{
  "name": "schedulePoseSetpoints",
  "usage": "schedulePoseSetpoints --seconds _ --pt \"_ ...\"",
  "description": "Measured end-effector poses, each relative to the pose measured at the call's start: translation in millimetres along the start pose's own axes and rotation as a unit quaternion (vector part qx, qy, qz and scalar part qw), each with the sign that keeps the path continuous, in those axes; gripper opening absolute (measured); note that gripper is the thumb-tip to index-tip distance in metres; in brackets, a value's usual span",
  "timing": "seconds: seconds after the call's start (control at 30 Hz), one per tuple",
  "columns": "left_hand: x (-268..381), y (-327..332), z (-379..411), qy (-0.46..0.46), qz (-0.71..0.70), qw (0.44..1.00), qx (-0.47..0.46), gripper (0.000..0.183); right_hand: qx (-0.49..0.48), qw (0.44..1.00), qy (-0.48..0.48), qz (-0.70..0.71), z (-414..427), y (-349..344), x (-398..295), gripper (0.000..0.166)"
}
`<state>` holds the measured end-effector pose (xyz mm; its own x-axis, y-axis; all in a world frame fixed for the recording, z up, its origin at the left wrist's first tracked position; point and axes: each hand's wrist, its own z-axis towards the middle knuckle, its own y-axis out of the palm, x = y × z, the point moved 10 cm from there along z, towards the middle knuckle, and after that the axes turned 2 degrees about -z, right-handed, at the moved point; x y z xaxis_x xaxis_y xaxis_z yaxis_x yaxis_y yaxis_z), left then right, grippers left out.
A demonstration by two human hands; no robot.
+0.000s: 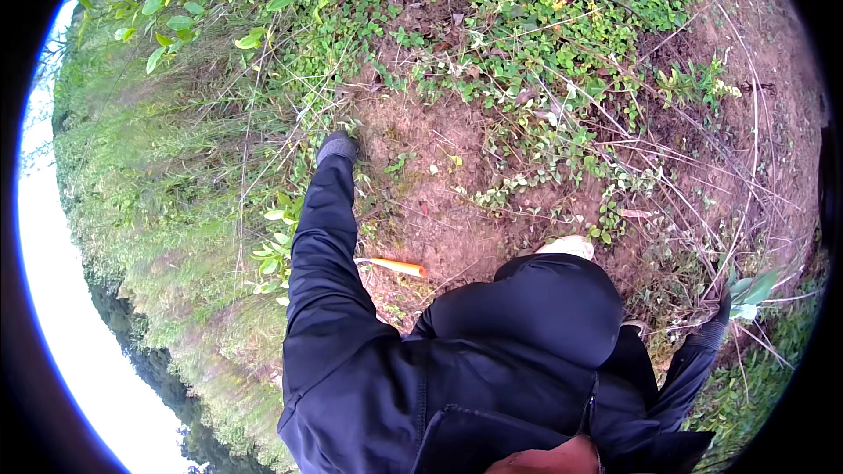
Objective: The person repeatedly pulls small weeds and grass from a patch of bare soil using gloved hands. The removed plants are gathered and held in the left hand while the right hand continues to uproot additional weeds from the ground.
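My left hand [337, 145], in a dark grey knit glove, reaches out to the low weeds at the edge of a bare soil patch [428, 164]. Its fingers are dark and partly lost among the stems, so their grip cannot be made out. Off to the right side, my gloved right hand [719, 316] is closed around a bunch of pulled weeds [754, 293] with broad pale-green leaves and thin dry stems. On the soil beside my left forearm lies a tool with an orange handle [398, 267]; its other end is hidden behind the sleeve.
Green ground cover [560, 33] and long dry stalks [658, 138] spread over the soil ahead. Tall grass [151, 164] stands on the left, below a leafy branch [184, 13]. My bent knee [560, 309] and pale shoe [570, 247] are close to the soil patch.
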<state>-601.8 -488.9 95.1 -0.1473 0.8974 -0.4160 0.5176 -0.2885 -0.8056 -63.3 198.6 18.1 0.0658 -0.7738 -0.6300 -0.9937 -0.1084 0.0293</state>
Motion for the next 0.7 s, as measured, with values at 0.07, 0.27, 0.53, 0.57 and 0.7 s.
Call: schedulePoseSetpoints --seconds 0.07,0.27,0.53,0.57,0.7 --pt "13.5 4.5 2.9 0.048 -0.047 0.998 0.008 0.039 0.007 0.999 0.009 -0.033 37.7 -40.5 13.2 0.04" --pt "136.6 -58.8 -40.8 0.196 -0.112 0.963 0.145 0.054 -0.052 0.996 0.044 -0.065 60.5 -43.6 21.5 0.038" --pt "127.1 -55.1 58.1 0.124 -0.122 0.979 0.106 0.042 -0.126 0.983 0.081 -0.107 76.2 -47.4 29.1 0.038" --pt "123.8 -56.1 58.3 0.102 -0.1 0.982 0.125 0.04 -0.149 0.984 0.065 -0.078 53.9 -24.9 27.9 0.037" --pt "151.0 -49.6 46.3 0.093 -0.168 0.979 0.071 0.032 -0.09 0.995 0.045 -0.025 29.6 -26.4 24.4 0.036"
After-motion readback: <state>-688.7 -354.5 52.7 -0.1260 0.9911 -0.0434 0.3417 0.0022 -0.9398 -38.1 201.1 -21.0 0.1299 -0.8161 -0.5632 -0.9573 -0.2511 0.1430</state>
